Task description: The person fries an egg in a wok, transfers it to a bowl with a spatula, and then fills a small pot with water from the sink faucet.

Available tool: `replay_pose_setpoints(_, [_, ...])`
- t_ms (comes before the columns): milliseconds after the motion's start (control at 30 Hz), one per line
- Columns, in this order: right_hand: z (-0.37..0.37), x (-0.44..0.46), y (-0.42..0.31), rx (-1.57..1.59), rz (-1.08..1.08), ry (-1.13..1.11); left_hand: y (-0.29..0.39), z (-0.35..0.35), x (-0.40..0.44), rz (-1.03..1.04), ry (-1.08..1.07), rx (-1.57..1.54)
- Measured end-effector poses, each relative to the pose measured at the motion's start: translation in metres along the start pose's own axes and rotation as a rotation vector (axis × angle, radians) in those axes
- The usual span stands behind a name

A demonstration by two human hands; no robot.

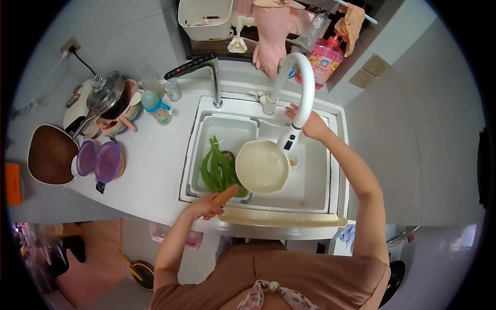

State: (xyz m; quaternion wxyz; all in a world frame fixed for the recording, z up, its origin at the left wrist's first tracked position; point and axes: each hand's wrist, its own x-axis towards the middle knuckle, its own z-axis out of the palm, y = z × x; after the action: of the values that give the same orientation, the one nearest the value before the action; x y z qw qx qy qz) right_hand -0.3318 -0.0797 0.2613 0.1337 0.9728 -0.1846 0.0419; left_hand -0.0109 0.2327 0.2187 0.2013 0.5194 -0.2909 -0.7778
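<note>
My left hand [203,206] is closed around a carrot [226,195] at the front edge of the sink, by the left basin. My right hand [311,124] reaches behind the white faucet [307,88]; its fingers stretch toward the faucet's base, partly covered by the spout, and whether they touch it I cannot tell. Below the spray head stands a cream bowl [262,166] that seems to hold water, in the white sink [313,194]. Long green leaves [213,165] lie in the left basin, beside the bowl.
A slim chrome tap [216,82] rises behind the left basin. On the left counter are a glass-lidded pan [106,93], a blue-topped bottle [156,107] and purple-lidded containers [107,162]. Pink gloves [271,36] hang behind, near a pink soap bottle [323,59].
</note>
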Motion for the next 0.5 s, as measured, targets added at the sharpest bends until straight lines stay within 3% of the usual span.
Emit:
replay_pose_setpoints(167, [0.012, 0.072, -0.009, -0.128, -0.291, 0.047, -0.003, -0.001, 0.003, -0.020, 0.004, -0.037])
replay_pose_setpoints(267, [0.030, 0.104, -0.009, -0.168, -0.319, 0.046, -0.004, -0.002, 0.004, -0.028, -0.003, -0.054])
replay_pose_setpoints(500, [0.089, 0.158, 0.004, -0.075, -0.044, -0.004, 0.002, 0.001, 0.001, -0.027, -0.012, -0.061])
